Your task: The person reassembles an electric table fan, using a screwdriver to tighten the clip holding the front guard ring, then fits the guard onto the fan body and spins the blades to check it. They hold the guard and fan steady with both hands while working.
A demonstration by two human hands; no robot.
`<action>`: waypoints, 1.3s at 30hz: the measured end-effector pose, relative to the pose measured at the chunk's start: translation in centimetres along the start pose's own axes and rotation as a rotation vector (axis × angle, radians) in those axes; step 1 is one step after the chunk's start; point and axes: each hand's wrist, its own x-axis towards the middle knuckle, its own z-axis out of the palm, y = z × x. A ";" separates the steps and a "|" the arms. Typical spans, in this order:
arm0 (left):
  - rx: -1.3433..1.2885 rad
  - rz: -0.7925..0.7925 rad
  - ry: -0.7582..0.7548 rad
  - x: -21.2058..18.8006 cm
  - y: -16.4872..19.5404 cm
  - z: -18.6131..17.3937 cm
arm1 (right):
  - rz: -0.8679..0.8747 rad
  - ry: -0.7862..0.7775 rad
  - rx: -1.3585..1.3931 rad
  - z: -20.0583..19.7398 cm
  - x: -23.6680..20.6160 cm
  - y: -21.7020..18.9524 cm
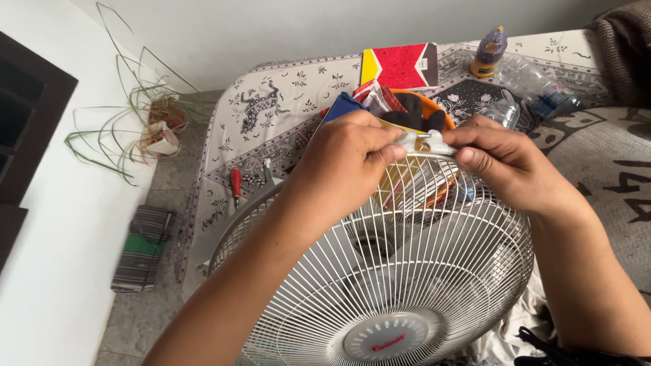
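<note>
A white wire fan guard point(407, 271) fills the lower middle of the head view, with a round white hub cap point(385, 337) at its centre. At the guard's far rim sits a small white plastic clip point(426, 143) with a metal screw. My left hand point(349, 163) pinches the clip from the left. My right hand point(505, 163) pinches it from the right, thumb and forefinger pressed on the clip and rim. Both forearms reach over the guard.
The fan rests on a patterned cloth point(271, 108). Behind the guard sits an orange bowl point(420, 108) of oddments. A red-handled screwdriver point(236, 184) lies left, a red and yellow box point(400, 66) behind, a small bottle point(489, 51) and clear plastic at right. A potted plant point(159, 129) and folded cloth point(142, 247) are on the floor.
</note>
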 end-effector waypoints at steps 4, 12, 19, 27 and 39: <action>-0.050 -0.004 -0.026 0.1 0.0 0.3 | 0.052 0.038 0.027 0.0 -0.4 0.4; -0.042 -0.039 -0.083 1.2 0.3 1.1 | 0.011 0.045 -0.034 -0.6 -0.1 0.3; -0.005 0.001 -0.094 2.0 -0.2 0.9 | -0.029 0.015 -0.120 -0.7 1.1 0.5; -0.036 -0.068 -0.171 3.6 -0.2 1.1 | 0.058 -0.061 0.042 -2.0 2.0 0.9; -0.107 -0.216 -0.206 5.8 -0.9 2.0 | 0.154 -0.086 0.132 -3.5 3.2 2.8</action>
